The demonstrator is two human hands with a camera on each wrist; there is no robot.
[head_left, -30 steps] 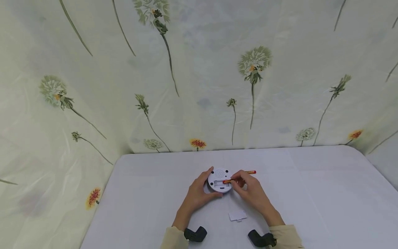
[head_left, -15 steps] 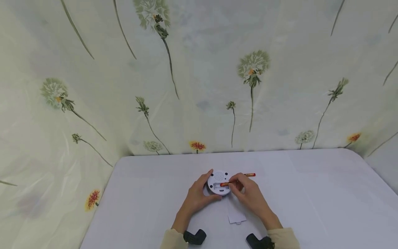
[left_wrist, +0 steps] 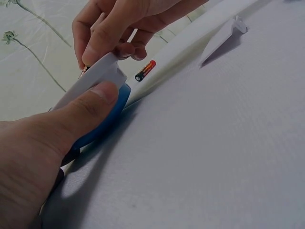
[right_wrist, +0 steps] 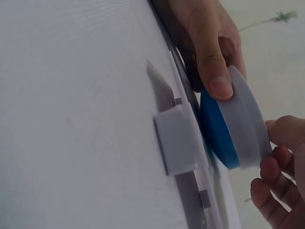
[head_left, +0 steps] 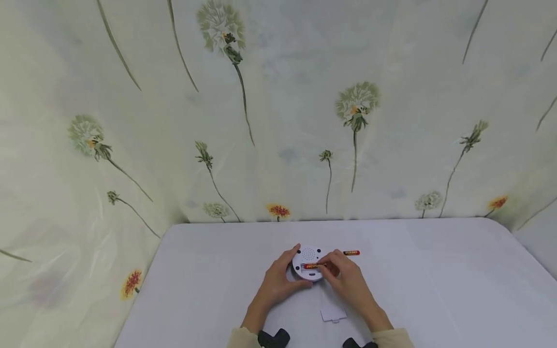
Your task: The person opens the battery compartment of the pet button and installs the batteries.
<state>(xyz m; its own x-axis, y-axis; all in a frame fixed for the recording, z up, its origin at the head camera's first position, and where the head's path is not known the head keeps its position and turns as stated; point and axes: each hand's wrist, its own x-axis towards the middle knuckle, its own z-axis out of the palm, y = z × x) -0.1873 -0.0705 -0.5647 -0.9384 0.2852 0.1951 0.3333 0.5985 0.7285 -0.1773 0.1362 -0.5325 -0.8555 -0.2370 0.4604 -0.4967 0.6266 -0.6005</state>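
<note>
A round white device [head_left: 309,254] lies back side up in the head view, showing speaker holes, small dark feet and a battery slot. Its other side is blue [right_wrist: 217,129], as the right wrist view shows. My left hand [head_left: 278,280] grips its rim, thumb on the near edge and fingers round the far left. A red and black battery [head_left: 311,266] lies along the slot, its right end pinched by my right hand [head_left: 348,279]. Whether it is fully seated I cannot tell. Another such battery [head_left: 351,253] rests on the table just beyond my right hand.
A white battery cover [head_left: 333,315] with a small tab lies on the white table [head_left: 217,290], nearer than the device. Behind the table hangs a flower-printed cloth [head_left: 278,121]. Each wrist wears a black mount [head_left: 274,338].
The battery in my right hand has moved left and down into line with the slot. My left hand keeps its grip on the device. The head view has tilted up slightly.
</note>
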